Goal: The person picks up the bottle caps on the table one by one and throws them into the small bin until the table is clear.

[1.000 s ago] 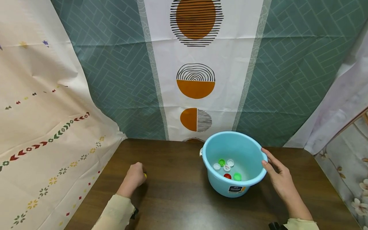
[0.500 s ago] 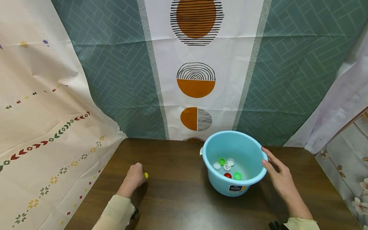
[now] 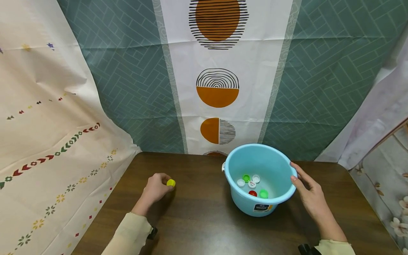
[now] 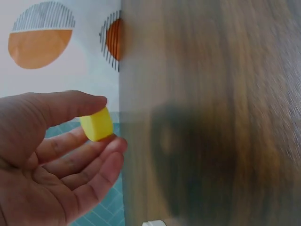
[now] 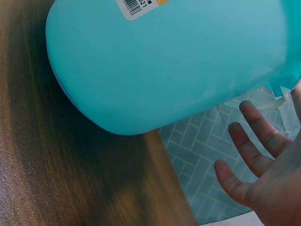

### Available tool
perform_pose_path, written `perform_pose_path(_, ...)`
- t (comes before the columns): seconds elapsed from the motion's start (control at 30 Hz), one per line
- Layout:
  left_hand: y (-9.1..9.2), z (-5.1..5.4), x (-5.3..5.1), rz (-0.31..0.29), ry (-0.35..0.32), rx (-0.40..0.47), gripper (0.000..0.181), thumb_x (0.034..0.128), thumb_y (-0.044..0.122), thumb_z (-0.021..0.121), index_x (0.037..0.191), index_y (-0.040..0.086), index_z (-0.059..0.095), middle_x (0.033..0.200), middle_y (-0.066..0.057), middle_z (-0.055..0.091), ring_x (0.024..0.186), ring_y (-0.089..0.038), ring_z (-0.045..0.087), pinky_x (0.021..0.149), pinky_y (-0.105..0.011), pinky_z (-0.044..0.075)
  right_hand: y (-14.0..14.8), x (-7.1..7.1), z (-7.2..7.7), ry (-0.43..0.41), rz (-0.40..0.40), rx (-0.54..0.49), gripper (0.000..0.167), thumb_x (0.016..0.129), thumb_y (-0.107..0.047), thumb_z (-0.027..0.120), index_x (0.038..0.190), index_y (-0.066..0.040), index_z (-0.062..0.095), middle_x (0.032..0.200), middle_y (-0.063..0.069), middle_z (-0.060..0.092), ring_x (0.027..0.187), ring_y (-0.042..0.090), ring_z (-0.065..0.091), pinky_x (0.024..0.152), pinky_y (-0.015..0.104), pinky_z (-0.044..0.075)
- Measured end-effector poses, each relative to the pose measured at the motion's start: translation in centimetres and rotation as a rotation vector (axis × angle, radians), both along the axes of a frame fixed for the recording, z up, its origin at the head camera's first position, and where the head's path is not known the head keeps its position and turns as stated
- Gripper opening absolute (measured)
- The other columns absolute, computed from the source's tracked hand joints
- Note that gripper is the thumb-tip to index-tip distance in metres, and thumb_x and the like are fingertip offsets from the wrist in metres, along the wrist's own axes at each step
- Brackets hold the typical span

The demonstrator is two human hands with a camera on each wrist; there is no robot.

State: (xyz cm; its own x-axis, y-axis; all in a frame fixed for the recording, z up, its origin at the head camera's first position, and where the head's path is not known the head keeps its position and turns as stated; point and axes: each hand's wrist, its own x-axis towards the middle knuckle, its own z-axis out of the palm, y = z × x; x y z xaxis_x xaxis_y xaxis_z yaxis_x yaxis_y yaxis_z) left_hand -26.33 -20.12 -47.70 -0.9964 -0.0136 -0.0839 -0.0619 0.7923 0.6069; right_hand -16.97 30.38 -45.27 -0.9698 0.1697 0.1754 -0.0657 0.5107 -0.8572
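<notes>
My left hand (image 3: pixel 158 187), above the left part of the table, pinches a yellow bottle cap (image 3: pixel 171 182). In the left wrist view the cap sits between the thumb and fingertips, held off the tabletop. On the right, a light blue bucket (image 3: pixel 259 209) stands upright. Several bottle caps lie on its bottom, among them a red cap (image 3: pixel 253 193), a green cap (image 3: pixel 263 193) and a white cap (image 3: pixel 241 183). My right hand (image 3: pixel 310 196) holds the bucket's right rim with thumb and forefinger. Its other fingers spread apart from the wall in the right wrist view.
The dark wooden table (image 3: pixel 191 219) ends at the back against a patterned cloth (image 3: pixel 216 106). A cream cloth (image 3: pixel 63 148) hangs along the left side. A white handle joint (image 3: pixel 222 168) juts from the bucket's left. Floral fabric (image 3: pixel 389 191) borders the table's right edge.
My left hand has risen slightly and moved right and away, turning so that the yellow cap, mostly hidden before, now shows fully. The right hand and bucket stay in place.
</notes>
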Motion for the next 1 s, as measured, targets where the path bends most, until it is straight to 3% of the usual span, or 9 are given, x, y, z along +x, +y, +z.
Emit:
perform_pose_path(0.3, 1.6, 0.9, -0.1, -0.033, 0.169, 0.107, 0.03, 0.0712, 0.019, 0.079, 0.098, 0.012, 0.068, 0.084, -0.004, 0.066, 0.073, -0.015, 0.056, 0.065, -0.025, 0.048, 0.0, 0.0, 0.2, 0.002, -0.001, 0.009, 0.049, 0.096, -0.034, 0.05, 0.143, -0.035, 0.036, 0.145, -0.011, 0.04, 0.107, -0.016, 0.04, 0.074, 0.008, 0.041)
perform_pose_path(0.63, 3.2, 1.7, 0.0, -0.034, 0.291, 0.218, 0.032, 0.0723, 0.023, 0.08, 0.1, 0.015, 0.068, 0.086, -0.001, 0.066, 0.074, -0.014, 0.057, 0.066, -0.02, 0.05, 0.1, 0.0, 0.2, -0.015, -0.003, 0.005, 0.049, 0.096, -0.035, 0.049, 0.143, -0.035, 0.035, 0.145, -0.008, 0.041, 0.105, -0.014, 0.042, 0.074, 0.009, 0.042)
perform_pose_path(1.0, 5.3, 2.5, 0.2, -0.034, 0.41, 0.326, 0.032, 0.0728, 0.033, 0.079, 0.101, 0.022, 0.068, 0.087, 0.005, 0.065, 0.074, -0.012, 0.061, 0.067, -0.023, 0.053, 0.0, 0.0, 0.2, -0.03, -0.01, 0.005, 0.048, 0.096, -0.037, 0.048, 0.143, -0.037, 0.036, 0.145, -0.008, 0.041, 0.106, -0.014, 0.042, 0.074, 0.01, 0.043)
